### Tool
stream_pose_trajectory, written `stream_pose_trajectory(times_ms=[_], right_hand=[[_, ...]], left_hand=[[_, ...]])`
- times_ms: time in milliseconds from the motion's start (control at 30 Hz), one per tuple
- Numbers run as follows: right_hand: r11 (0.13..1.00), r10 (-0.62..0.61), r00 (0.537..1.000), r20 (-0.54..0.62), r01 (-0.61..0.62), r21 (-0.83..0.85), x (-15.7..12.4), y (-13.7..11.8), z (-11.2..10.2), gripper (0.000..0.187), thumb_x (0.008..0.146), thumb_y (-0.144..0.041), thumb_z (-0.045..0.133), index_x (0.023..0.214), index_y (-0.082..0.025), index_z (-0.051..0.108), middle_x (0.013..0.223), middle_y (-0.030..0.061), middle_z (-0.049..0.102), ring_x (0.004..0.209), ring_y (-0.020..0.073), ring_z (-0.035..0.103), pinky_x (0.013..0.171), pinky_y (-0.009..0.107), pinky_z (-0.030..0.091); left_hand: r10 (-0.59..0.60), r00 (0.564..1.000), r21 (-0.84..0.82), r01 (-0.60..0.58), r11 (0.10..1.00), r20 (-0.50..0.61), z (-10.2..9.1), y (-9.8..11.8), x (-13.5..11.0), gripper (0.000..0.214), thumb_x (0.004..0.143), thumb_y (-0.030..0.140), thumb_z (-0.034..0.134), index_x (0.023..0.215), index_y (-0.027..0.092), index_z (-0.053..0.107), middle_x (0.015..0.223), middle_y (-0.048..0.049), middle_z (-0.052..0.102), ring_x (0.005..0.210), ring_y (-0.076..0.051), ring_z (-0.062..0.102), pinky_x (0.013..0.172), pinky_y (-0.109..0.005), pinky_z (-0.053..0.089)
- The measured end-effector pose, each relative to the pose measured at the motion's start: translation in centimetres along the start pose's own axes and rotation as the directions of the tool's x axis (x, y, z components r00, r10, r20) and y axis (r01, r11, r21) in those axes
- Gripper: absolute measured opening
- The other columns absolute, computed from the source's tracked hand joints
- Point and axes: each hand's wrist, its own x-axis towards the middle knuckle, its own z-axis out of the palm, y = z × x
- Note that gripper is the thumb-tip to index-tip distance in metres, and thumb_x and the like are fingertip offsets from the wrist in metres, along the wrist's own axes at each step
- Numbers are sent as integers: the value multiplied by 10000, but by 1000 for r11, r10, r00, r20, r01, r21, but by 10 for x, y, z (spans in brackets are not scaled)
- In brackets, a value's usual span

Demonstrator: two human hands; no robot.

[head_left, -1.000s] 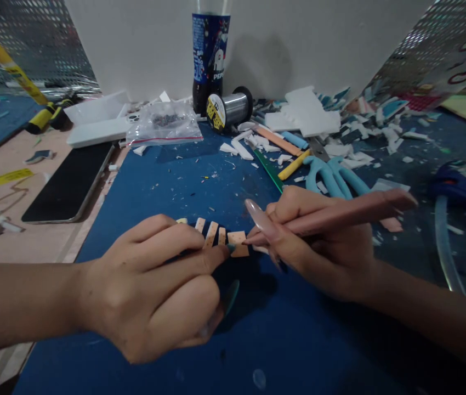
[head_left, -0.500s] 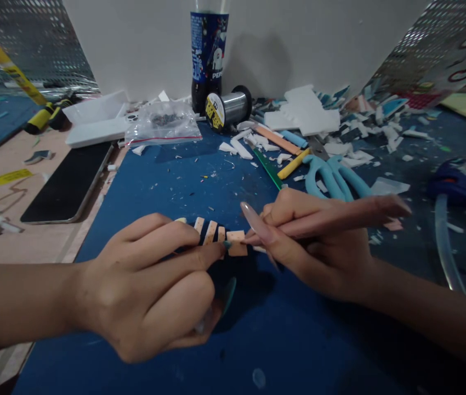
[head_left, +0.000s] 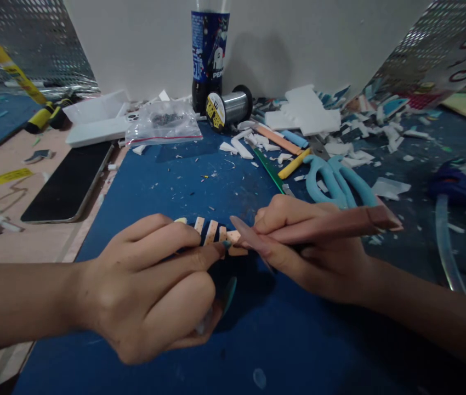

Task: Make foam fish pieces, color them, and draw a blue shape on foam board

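Observation:
My left hand (head_left: 154, 280) is closed, its fingertips pinching a small dark piece striped with peach-coloured strips (head_left: 212, 233) against the blue cutting mat (head_left: 175, 181). My right hand (head_left: 311, 247) grips a pink craft knife (head_left: 331, 224) like a pen. The knife's tip end meets the right edge of the striped piece, though the blade itself is hidden behind my fingers. Both hands nearly touch at the piece, near the mat's middle.
Light blue scissors (head_left: 340, 181) lie just behind my right hand, with a green ruler (head_left: 270, 170) and a yellow stick (head_left: 294, 163). A cola bottle (head_left: 210, 55), wire spool (head_left: 228, 108), plastic bag (head_left: 163, 123) and white foam scraps (head_left: 307, 115) crowd the back. A black phone (head_left: 70, 184) lies at the left.
My right hand has slid left and lowered the pink knife flatter, bringing its tip closer onto the striped piece. My left hand has kept its hold.

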Motion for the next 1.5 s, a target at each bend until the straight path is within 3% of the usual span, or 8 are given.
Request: stream_pose_trajectory(times_ms=[167,433,667,1067,1267,1433,1500], right_hand=[[998,30,999,33,-28,-61,1,-2,-1,307,836,-91,536,541,-172,519,575,0,527,518,82,493,458,220,420],[997,15,999,-39,-12,71,-3,-3,-3,328,818,-53,505,521,-189,478,536,-10,471,519,95,478,464,242,418],[996,63,998,1,-62,-65,0,-3,-4,292,820,-87,528,547,-190,515,554,-13,503,478,80,450,432,238,392],[993,11,1000,-17,-9,114,0,-5,-3,324,822,-70,511,532,-193,435,538,-15,485,516,88,499,484,231,442],[999,8,996,94,-5,-36,4,-6,-5,330,839,-89,518,537,-196,441,536,-15,505,510,83,503,462,203,436],[998,-18,997,76,22,-60,2,-6,-5,317,829,-66,524,537,-181,482,554,-6,524,510,72,503,459,194,427],[999,3,1000,5,-3,-35,0,-6,-4,268,820,-63,534,579,-181,521,576,-5,531,525,78,521,486,206,449]], left_hand=[[7,1000,-21,-7,1000,-2,0,1,0,286,697,201,631,517,191,409,722,-69,679,612,-199,567,426,-336,425],[2,1000,-23,-2,1000,0,0,0,1,283,718,188,599,507,198,409,683,-62,670,598,-204,575,404,-337,430],[-3,1000,-6,3,1000,7,-1,1,2,302,743,194,583,512,201,389,725,-58,673,606,-192,568,408,-332,443],[12,1000,-24,-12,1000,-13,1,0,2,292,720,199,616,511,194,412,696,-68,652,587,-191,566,407,-330,433],[7,1000,-8,-7,1000,0,0,-1,2,295,736,190,601,517,197,404,717,-46,662,595,-182,568,407,-319,435],[5,1000,-5,-5,1000,-4,0,-1,-3,298,718,220,631,531,196,400,745,-52,665,608,-189,573,424,-337,444],[-1,1000,-8,1,1000,-14,1,0,-3,270,706,258,662,587,199,426,776,-75,657,656,-211,588,444,-350,457]])
